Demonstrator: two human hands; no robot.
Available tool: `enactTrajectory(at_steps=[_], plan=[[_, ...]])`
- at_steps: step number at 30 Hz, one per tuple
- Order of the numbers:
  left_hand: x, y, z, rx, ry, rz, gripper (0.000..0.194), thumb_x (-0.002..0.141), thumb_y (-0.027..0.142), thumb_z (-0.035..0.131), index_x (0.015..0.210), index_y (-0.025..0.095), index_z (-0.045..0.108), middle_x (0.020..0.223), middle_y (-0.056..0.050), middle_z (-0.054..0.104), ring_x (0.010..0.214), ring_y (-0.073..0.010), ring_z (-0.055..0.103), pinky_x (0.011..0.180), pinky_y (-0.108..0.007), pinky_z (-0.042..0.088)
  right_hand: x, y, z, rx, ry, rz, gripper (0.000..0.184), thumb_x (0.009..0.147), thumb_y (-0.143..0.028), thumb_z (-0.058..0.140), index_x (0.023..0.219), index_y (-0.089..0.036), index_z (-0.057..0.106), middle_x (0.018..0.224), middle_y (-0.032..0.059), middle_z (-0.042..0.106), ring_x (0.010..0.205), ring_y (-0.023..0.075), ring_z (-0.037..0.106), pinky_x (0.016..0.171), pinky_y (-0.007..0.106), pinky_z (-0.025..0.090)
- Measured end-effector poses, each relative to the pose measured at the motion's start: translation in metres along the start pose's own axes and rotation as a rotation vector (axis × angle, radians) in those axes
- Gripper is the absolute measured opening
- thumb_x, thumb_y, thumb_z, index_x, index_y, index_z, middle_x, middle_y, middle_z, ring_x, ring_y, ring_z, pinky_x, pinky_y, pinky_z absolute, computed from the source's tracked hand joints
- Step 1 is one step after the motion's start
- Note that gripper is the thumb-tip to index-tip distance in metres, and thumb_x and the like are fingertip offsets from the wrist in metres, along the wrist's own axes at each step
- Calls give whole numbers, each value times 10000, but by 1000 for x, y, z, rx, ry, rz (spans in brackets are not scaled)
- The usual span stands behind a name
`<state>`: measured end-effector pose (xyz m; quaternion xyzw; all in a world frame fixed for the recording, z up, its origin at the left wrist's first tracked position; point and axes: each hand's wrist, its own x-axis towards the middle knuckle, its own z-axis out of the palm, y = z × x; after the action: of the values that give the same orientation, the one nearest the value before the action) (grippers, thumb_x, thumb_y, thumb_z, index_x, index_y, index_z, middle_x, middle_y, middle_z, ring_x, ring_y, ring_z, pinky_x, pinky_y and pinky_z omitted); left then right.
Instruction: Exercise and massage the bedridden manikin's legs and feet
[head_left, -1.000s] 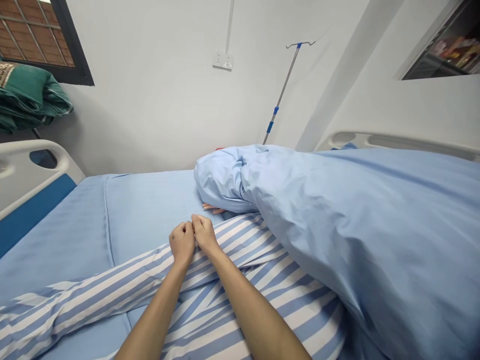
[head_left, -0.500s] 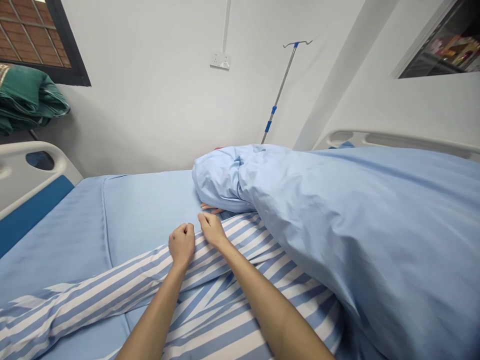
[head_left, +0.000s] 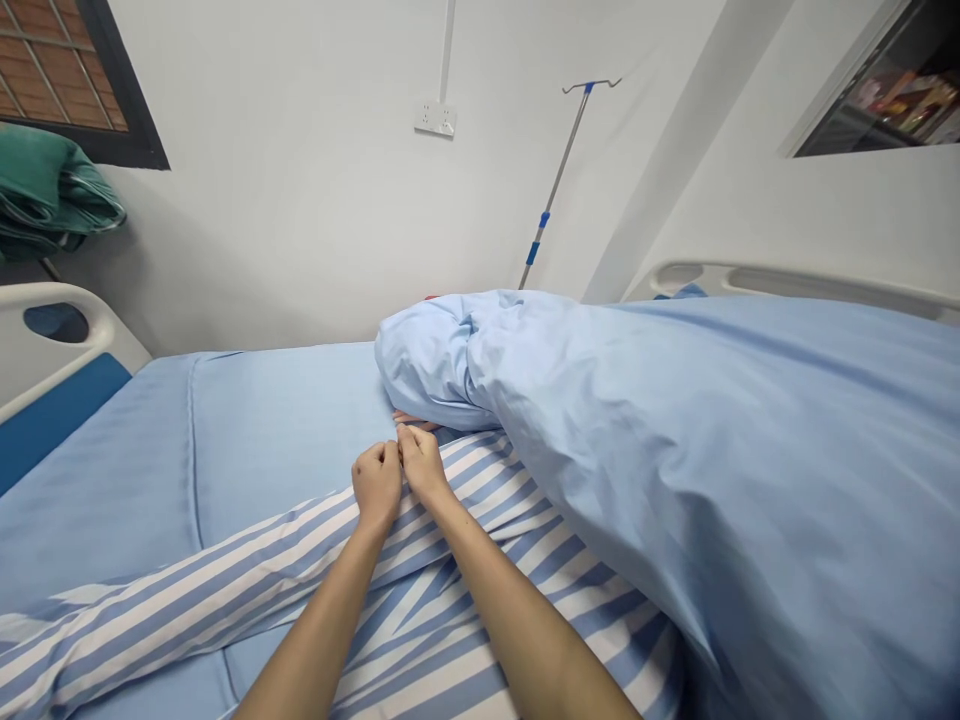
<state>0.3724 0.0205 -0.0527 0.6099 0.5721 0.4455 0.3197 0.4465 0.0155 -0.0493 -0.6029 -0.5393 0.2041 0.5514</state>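
Note:
A blue-and-white striped garment point(head_left: 450, 620) lies across the blue bed sheet point(head_left: 277, 420), one sleeve stretched out to the left. My left hand point(head_left: 377, 482) and my right hand point(head_left: 421, 464) sit side by side at the garment's far edge, both curled closed and pinching the striped cloth. Just beyond them, fingertips of a figure point(head_left: 414, 420) poke out from under a bunched light blue blanket point(head_left: 675, 440) that covers the right half of the bed.
A white and blue bed rail point(head_left: 60, 370) stands at the left, another white rail point(head_left: 787, 285) at the far right. An IV pole point(head_left: 559, 180) leans by the white wall. Green cloth point(head_left: 52, 200) hangs below a window at upper left.
My hands, together a second ago, came slightly apart and are together again now, a little farther right along the garment's edge. The view has drifted slightly.

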Motion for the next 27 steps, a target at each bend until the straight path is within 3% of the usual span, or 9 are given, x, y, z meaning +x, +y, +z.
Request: enactTrajectory(at_steps=[5,9,13,15,18,23,27], plan=[[-5,-6,0,62,-42,32,340,761,339,371,459,187,334,446,45,317,493,-89,312,488,-226,222,3,-5,-18,-240,-6,-170,332,875,-356,352,660,-194,546,602,28,552,624,152,498,588,238,314],[-1,3,2,57,-43,-1,330,733,322,401,448,186,304,446,48,269,484,-85,292,479,-226,212,6,9,-22,-199,31,-47,378,881,-369,330,642,-191,562,598,30,567,632,154,508,588,234,336],[5,22,12,-151,-46,5,310,736,321,398,468,190,317,459,51,280,486,-81,298,479,-219,236,11,20,-20,-62,55,4,391,869,-391,342,656,-172,586,596,29,578,625,153,515,590,235,362],[6,27,19,-218,-64,25,311,748,329,384,476,190,326,467,49,303,493,-82,309,485,-215,250,13,20,-20,31,63,14,395,870,-385,329,716,-155,611,656,47,612,668,163,540,611,241,382],[3,22,28,-137,-113,68,309,760,316,363,480,185,372,474,39,362,513,-91,347,507,-218,253,16,12,-25,67,89,10,415,885,-358,282,766,-149,620,765,72,652,721,168,569,648,246,395],[-3,12,32,-3,-154,123,329,773,305,350,468,181,370,470,39,363,508,-89,341,517,-226,224,18,2,-47,-261,188,-89,384,889,-384,309,672,-184,555,651,36,634,601,149,528,612,239,343],[-4,14,31,28,-147,126,334,773,304,355,463,178,365,472,42,343,506,-84,335,521,-230,212,22,22,-57,-399,342,19,426,887,-399,277,596,-177,495,556,31,563,520,139,430,538,248,277]])
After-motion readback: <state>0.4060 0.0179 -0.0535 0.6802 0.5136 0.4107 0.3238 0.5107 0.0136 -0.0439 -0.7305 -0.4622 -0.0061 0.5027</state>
